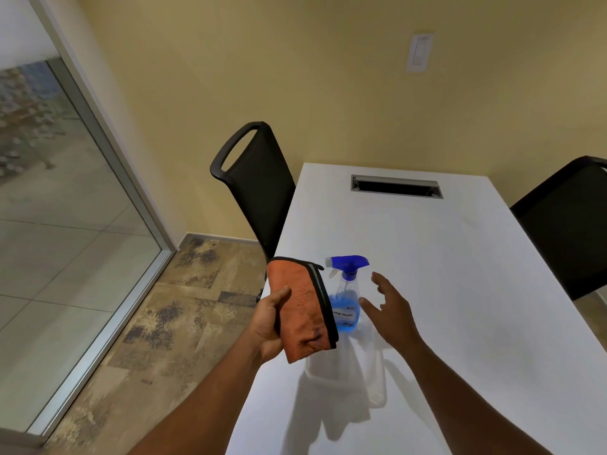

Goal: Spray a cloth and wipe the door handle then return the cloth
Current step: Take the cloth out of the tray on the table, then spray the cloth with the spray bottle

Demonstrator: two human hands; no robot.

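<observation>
My left hand (270, 323) grips a folded orange cloth (303, 310) with a black and grey edge, held upright over the table's left edge. Right behind the cloth stands a clear spray bottle (347, 292) with a blue trigger head and blue liquid, upright on the white table (460, 290). My right hand (391, 307) hovers just to the right of the bottle, fingers spread, holding nothing and not touching the bottle. No door handle is in view.
A clear plastic bag or tray (348, 376) lies on the table in front of the bottle. Black chairs stand at the left (259, 185) and right (568, 224) of the table. A glass wall (65, 208) fills the left. A cable slot (395, 186) sits at the table's far end.
</observation>
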